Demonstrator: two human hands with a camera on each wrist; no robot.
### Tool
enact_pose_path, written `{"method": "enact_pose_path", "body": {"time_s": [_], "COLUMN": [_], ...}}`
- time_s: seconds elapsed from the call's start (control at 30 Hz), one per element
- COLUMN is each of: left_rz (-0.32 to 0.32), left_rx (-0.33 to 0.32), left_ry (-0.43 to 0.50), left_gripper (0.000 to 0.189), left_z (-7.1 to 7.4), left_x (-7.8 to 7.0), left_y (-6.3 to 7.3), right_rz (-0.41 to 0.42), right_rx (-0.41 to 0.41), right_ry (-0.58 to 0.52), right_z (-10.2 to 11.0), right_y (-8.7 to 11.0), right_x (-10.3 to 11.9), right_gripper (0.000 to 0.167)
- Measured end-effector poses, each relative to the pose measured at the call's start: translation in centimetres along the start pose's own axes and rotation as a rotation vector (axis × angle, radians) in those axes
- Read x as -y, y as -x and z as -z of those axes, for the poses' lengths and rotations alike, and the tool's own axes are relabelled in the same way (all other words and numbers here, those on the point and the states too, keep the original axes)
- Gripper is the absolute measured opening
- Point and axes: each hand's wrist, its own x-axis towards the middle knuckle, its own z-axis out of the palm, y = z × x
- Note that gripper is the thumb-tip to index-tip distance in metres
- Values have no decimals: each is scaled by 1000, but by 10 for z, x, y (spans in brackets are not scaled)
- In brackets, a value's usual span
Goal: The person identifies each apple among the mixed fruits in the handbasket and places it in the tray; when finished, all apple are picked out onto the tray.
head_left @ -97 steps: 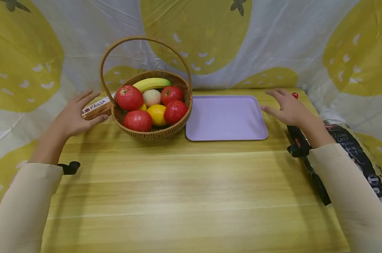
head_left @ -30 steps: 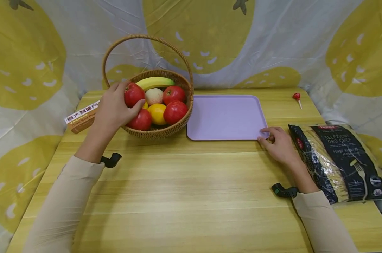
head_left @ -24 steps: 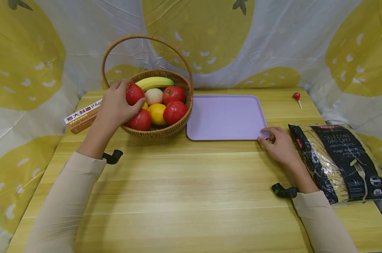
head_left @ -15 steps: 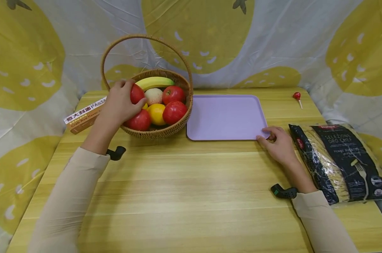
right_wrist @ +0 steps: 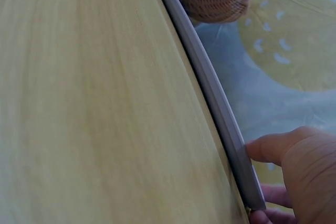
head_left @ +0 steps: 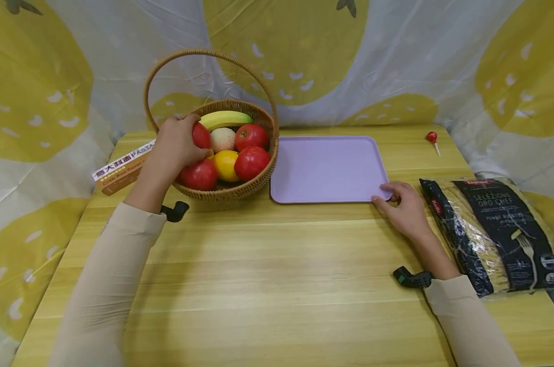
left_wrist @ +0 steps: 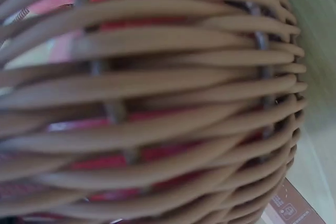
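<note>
At the left side of the wicker basket (head_left: 233,193), my left hand (head_left: 173,142) grips a red apple (head_left: 201,135), its fingers over the far side and the thumb on the near side. Around that apple lie more red apples (head_left: 252,163), a lemon (head_left: 226,165), a pale round fruit (head_left: 222,139) and a banana (head_left: 224,119). Basket weave (left_wrist: 157,87) fills the left wrist view and hides that hand. My right hand (head_left: 405,208) pinches the near right corner of a lilac tray (head_left: 327,171); in the right wrist view the thumb (right_wrist: 268,149) touches the tray's edge.
A pasta carton (head_left: 121,171) lies left of the basket, partly behind my left wrist. A lollipop (head_left: 432,141) is at the back right. Beyond my right forearm lies a large bag of penne (head_left: 502,234). A patterned cloth (head_left: 304,66) hangs behind the table (head_left: 277,285).
My left hand came from beside the basket onto the apple, then shifted slightly right with it. My right hand came down to the tray's corner and has stayed there.
</note>
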Motion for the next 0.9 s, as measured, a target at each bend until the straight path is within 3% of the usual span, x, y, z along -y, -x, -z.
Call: {"method": "enact_pose_path", "body": {"time_s": [0.33,0.57,0.9], "left_rz": [-59,-104,-161], "left_rx": [-55,-112,-252], "left_ry": [39,139,189], "left_gripper": [87,87,88], "left_z": [-2,-1,-4], "left_x": [2,4,1], "left_y": [3,7,22], "right_rz": [-1,21,3], "right_rx": [21,-6,-27], "right_ry": [0,-21,-48], "right_z": [0,-1,-3], "right_y": [1,-1,-1], "right_x": [0,-2,-1], "right_gripper": [59,52,46]}}
